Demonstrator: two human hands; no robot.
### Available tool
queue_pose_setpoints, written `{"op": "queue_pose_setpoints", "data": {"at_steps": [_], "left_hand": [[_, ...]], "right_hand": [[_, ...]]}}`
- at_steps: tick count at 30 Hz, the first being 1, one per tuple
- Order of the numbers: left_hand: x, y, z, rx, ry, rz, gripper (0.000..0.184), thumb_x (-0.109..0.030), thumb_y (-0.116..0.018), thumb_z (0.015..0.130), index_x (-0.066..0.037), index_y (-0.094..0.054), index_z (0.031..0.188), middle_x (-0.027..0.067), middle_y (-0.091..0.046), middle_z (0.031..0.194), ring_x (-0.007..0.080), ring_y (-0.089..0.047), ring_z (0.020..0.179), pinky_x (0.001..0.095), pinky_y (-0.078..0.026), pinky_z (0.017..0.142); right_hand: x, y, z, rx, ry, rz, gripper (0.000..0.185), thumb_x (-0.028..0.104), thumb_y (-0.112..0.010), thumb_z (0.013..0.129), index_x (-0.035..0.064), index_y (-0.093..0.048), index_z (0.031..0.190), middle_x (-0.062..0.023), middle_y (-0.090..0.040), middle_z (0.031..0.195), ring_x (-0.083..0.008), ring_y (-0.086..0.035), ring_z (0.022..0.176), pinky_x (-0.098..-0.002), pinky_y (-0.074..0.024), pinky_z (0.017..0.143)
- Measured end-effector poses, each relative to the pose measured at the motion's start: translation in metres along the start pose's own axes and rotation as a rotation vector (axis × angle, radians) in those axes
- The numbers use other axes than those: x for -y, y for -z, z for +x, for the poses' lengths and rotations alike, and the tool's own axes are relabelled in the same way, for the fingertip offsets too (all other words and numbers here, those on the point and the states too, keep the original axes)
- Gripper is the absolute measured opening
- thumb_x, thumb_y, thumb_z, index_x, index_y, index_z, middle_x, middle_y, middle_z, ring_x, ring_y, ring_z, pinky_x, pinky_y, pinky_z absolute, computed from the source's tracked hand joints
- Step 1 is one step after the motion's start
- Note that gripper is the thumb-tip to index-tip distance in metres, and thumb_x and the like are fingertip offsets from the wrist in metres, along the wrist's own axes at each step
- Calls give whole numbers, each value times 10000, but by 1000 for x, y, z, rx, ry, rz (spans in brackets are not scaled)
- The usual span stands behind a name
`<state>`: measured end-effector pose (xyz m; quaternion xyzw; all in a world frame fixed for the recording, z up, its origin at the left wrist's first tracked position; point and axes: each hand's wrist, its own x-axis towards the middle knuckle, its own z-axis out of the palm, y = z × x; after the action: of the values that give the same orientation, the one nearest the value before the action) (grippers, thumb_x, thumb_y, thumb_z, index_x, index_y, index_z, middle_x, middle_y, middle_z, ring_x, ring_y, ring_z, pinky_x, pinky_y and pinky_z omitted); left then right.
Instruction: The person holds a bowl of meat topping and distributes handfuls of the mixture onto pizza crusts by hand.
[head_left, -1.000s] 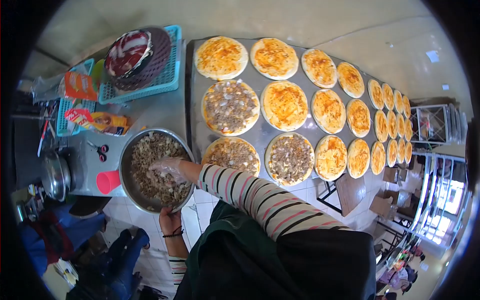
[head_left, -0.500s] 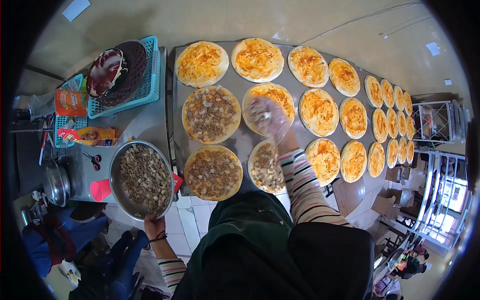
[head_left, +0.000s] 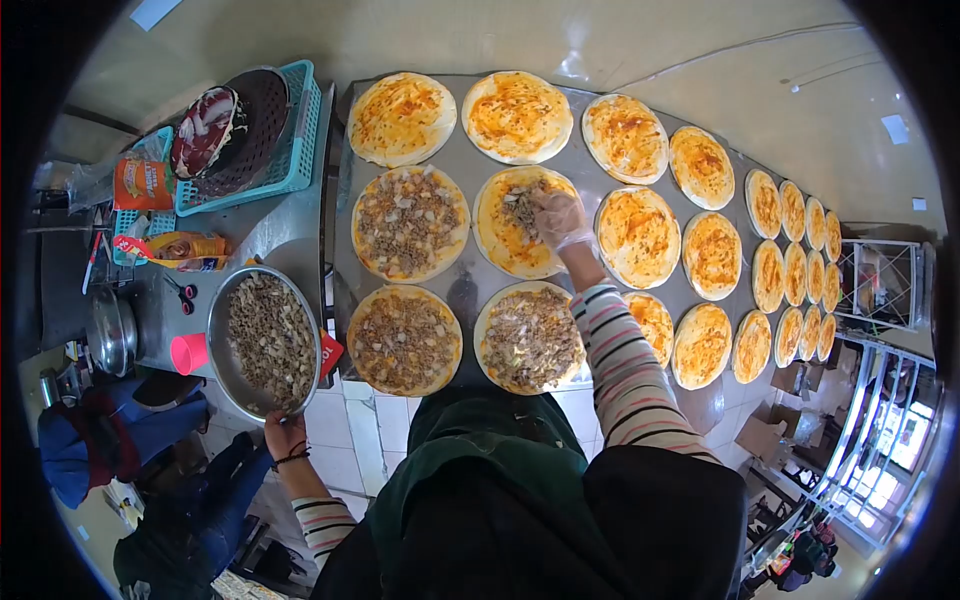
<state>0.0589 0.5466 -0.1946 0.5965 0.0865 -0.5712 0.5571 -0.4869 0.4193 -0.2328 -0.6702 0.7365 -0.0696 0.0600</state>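
My right hand (head_left: pixel 562 222), in a clear plastic glove, is over a sauced pizza base (head_left: pixel 510 250), its fingers closed on crumbled meat topping (head_left: pixel 522 208), part of which lies on the base. With my left hand (head_left: pixel 285 432) I grip the near rim of a steel bowl (head_left: pixel 222 345) of the same crumbled mix. Meat-covered bases lie to the left (head_left: pixel 410 222), at the near left (head_left: pixel 405 340) and just below my right hand (head_left: pixel 530 338). Sauce alone tops the base to the right (head_left: pixel 638 238).
Several more sauced bases run off to the right along the metal table (head_left: pixel 465 100). On the left counter are a turquoise basket (head_left: pixel 300 150), a pink cup (head_left: pixel 188 353), scissors (head_left: pixel 186 295) and packets (head_left: pixel 145 185). Two people (head_left: pixel 90 440) (head_left: pixel 190 510) are at the lower left.
My right hand has gone from inside the bowl to the sauced base, where meat topping now lies. My left hand has stayed on the bowl's rim.
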Motion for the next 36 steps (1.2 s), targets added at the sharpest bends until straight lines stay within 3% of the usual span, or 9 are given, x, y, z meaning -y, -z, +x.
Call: {"op": "queue_pose_setpoints", "data": {"at_steps": [4,7,10,13,17,19,23,29,36], "left_hand": [[-1,8,5,-29,32,-20,341,35,-372,625,69,-425,960,182,-458,1031,276,-458,938,368,-437,770],[1,-4,-4,-66,0,37,346,30,-373,625,63,-427,965,164,-466,1029,270,-467,929,358,-447,752],[1,8,6,-63,-17,54,348,30,-376,622,61,-427,965,155,-476,1018,267,-479,911,347,-455,735],[2,13,11,-18,0,29,356,34,-379,615,61,-427,967,156,-484,1006,260,-488,898,340,-460,725],[2,1,4,-79,-4,69,370,36,-384,606,62,-425,973,157,-490,990,259,-496,885,332,-466,708],[3,-5,-4,-73,-26,78,367,35,-385,606,61,-426,969,155,-493,983,263,-502,871,334,-467,703],[5,-7,-6,-49,-76,106,356,32,-386,605,60,-428,958,152,-499,966,273,-519,825,336,-475,683],[2,14,15,-31,-8,43,310,43,-398,616,20,-435,923,120,-507,933,225,-522,790,317,-493,645],[3,2,3,-8,-21,74,297,33,-401,618,20,-439,912,120,-507,922,216,-523,770,312,-493,635]], "right_hand": [[9,-27,-4,12,43,77,188,113,-468,682,81,-578,831,-98,-577,780,-230,-541,725,-285,-439,678],[3,-34,-27,-231,506,-145,139,126,-473,700,90,-575,787,-89,-580,777,-230,-544,723,-291,-443,665],[-14,-23,-32,-82,-13,56,122,117,-477,707,94,-566,786,-96,-571,743,-255,-535,705,-316,-439,641],[1,-12,-13,-262,58,359,125,106,-473,698,105,-564,784,-104,-558,717,-269,-526,684,-339,-429,622],[11,-18,2,-114,94,-7,134,105,-469,674,111,-560,771,-110,-558,745,-264,-528,715,-349,-419,661],[-7,-20,-4,-287,207,6,161,114,-464,679,128,-574,796,-100,-572,790,-246,-537,765,-326,-425,693],[-22,-12,-12,-55,-262,197,215,167,-446,707,112,-586,861,-90,-580,829,-239,-539,803,-313,-427,723],[4,-18,14,-251,44,13,215,149,-460,695,114,-576,872,-98,-574,799,-253,-539,754,-332,-433,686],[32,-39,-29,4,333,-273,141,92,-425,725,154,-551,716,-20,-532,841,-189,-499,779,-314,-421,669]]}}
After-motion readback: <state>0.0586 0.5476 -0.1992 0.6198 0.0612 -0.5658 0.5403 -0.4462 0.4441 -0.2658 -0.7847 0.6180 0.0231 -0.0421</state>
